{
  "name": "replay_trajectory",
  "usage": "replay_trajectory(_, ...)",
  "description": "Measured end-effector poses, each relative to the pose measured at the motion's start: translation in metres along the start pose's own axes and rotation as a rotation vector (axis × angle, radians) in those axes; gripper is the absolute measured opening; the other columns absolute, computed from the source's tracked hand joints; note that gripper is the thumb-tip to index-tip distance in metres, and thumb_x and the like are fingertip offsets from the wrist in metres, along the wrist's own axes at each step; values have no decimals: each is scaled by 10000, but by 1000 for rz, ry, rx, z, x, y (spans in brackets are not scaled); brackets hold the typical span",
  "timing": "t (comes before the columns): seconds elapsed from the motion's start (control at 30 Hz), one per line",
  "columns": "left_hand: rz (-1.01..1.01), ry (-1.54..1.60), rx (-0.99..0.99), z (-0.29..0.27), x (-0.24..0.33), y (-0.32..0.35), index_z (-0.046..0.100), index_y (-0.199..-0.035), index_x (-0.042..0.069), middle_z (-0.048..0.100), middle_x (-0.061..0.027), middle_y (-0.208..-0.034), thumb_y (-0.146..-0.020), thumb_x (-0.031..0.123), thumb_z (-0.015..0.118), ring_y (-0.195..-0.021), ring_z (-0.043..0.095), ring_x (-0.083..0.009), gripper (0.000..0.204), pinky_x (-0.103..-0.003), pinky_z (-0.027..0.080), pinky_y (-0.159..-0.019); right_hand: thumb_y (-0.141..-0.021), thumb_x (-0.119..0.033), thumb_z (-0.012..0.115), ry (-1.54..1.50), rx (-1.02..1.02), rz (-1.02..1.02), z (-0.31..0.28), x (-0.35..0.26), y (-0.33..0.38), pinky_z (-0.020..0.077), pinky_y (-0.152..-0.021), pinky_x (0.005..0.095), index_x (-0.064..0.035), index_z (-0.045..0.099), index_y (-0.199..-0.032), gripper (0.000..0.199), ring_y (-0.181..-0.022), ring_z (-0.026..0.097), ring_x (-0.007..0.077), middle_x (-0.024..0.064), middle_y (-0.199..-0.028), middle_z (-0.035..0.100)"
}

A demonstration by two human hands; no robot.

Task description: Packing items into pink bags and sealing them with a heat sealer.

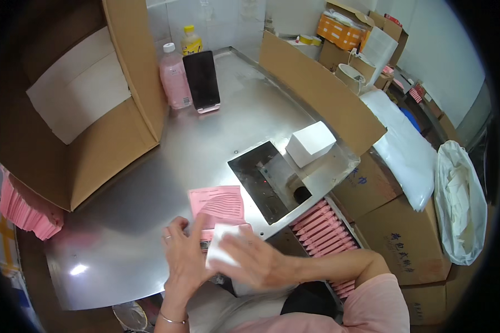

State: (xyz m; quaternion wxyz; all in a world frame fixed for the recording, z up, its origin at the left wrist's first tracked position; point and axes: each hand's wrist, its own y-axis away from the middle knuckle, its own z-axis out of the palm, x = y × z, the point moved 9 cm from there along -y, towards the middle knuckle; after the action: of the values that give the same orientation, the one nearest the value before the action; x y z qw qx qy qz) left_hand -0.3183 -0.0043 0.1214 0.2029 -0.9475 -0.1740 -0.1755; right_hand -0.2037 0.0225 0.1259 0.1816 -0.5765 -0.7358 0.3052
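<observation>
Head view: the left hand point(184, 252) touches a pink packet point(219, 201); the blurred right hand point(258, 258) partly covers a white block point(217, 247). Whether either hand grips, I cannot tell.

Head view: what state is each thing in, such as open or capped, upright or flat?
Pink packet: flat, partly under the left hand
White stack: partly covered by the blurred right hand
Phone: propped up, screen dark
Pink bottle: upright, capped
Yellow-capped bottle: upright, capped
Cardboard box: open
White block: resting on the metal table
Table opening: uncovered
</observation>
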Motion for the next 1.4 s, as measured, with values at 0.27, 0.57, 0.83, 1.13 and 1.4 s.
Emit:
replay_trajectory(0.27, 31, 65, -46, 4, 13, 5, 458, -1445, 39, 535, -156, -1026, -815, 120, 702, -919, 535, -310, 680, -430, 428, -803, -840, -181, 627, 244, -501, 527, 65, 170, 10, 401, -851, 611, -69, 696, -873, 136, -898, 646, 328, 138, -920, 669)
replay_trajectory(0.57, 81, -46, 549, -157, -79, 66, 682, -1113, 8, 673, -148, -900, -799, -31, 671, -832, 628, -332, 317, -411, 500, -684, -832, 29, 649, 183, 76, 639, -44, 118, 16, 480, -797, 442, 12, 688, -1066, 237, -828, 624, 330, 182, -872, 657)
replay_trajectory(0.83, -537, -694, 838, -445, -303, 42, 615, -1237, 17, 636, -161, -1151, -756, 312, 724, -1028, 617, -314, 574, -380, 499, -871, -886, 99, 590, -80, 120, 493, 10, 62, -8, 505, -898, 438, 75, 651, -1043, 170, -1041, 624, 376, 204, -1068, 645)
replay_trajectory(1.13, -1092, -273, 54, -404, -436, -43, 467, -1483, 220, 489, -32, -1491, -746, 637, 679, -1298, 494, -255, 873, -418, 422, -1035, -797, 131, 605, -36, 105, 581, 12, 73, -3, 508, -878, 444, 77, 668, -945, 170, -1016, 626, 372, 187, -970, 654)
replay_trajectory(1.4, -887, -34, 294, -433, -338, 38, 434, -1491, 66, 571, -153, -1357, -709, 440, 718, -1239, 538, -277, 912, -357, 419, -1024, -804, 119, 613, -63, 80, 546, 13, 67, -12, 503, -871, 442, 63, 667, -936, 153, -1002, 623, 358, 174, -968, 655)
